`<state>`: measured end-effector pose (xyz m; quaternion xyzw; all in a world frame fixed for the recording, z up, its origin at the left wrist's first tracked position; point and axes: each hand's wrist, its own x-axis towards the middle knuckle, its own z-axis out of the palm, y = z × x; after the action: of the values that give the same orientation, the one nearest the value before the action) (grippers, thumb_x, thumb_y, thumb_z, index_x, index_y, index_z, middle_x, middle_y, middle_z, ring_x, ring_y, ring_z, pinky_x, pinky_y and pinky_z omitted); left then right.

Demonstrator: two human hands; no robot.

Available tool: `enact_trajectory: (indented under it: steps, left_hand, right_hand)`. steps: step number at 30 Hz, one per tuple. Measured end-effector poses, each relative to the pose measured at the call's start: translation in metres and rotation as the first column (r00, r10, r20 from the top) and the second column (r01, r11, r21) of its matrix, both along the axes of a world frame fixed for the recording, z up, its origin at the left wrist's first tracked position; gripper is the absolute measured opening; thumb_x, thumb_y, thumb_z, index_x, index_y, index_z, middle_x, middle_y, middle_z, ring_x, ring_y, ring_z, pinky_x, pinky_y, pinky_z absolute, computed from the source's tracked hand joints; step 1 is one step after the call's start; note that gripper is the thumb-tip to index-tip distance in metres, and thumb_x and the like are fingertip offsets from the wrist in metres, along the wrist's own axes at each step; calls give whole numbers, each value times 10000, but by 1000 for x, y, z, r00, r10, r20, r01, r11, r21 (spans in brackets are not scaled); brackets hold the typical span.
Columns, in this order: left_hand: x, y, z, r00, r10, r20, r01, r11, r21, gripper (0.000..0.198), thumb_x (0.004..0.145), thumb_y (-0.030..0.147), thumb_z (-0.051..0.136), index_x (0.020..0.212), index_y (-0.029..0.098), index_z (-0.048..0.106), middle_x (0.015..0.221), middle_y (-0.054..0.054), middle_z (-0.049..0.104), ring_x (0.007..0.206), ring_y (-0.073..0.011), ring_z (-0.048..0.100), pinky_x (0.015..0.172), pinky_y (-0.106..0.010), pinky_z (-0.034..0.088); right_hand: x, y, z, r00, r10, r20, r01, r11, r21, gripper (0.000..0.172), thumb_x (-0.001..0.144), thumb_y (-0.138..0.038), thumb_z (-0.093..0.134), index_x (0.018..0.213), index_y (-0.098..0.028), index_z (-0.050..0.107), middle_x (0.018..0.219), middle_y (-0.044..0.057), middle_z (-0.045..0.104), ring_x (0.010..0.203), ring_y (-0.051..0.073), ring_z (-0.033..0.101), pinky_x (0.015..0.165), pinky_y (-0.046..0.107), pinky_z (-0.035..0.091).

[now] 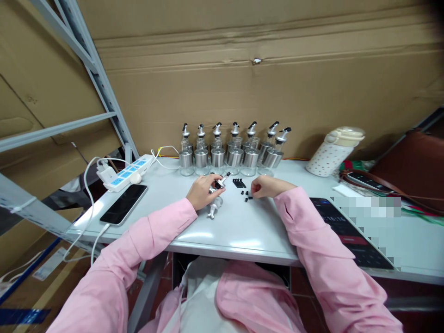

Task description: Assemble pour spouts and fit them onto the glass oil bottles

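Observation:
My left hand (202,192) is closed around a silver bottle pourer (220,184) with a black tip, held just above the table. Below that hand, more silver pourer parts (212,212) lie on the tabletop. My right hand (265,186) has its fingers curled down at a scatter of tiny black caps (246,200); whatever is between the fingertips is hidden. Several slim black pieces (238,183) lie side by side in a row between both hands. Behind them stand glass bottles with steel sleeves (218,157), the front ones topped with pourers.
On the left of the white table (215,240) are a phone (124,204) and a power strip (133,173) with loose cables. A tablet (350,233) lies by my right forearm. A dotted flask (331,152) and a brown bag (409,162) stand farther right. Cardboard (215,88) backs the table.

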<state>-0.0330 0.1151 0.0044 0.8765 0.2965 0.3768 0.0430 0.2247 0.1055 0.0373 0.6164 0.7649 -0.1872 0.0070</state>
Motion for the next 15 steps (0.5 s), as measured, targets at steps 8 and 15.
enact_trajectory:
  steps: [8,15]
  left_hand:
    - [1,-1,1,1000,-9,-3,9,1000,13,262,828,331,599,1026,184,510,881,-24,652,759,-162,609,768,-299,446]
    - [1,0,1,999,-35,19,34,998,51,257,830,324,600,1017,171,513,866,-23,648,733,-157,603,743,-291,441]
  right_hand:
    - [-1,0,1,1000,5,-3,-5,999,-52,165,626,-260,622,748,-166,679,738,25,680,674,149,575,603,232,422]
    - [-3,-4,4,994,60,-89,-71,989,-130,199,568,-234,652,757,-173,665,689,-8,639,643,130,547,592,220,409]
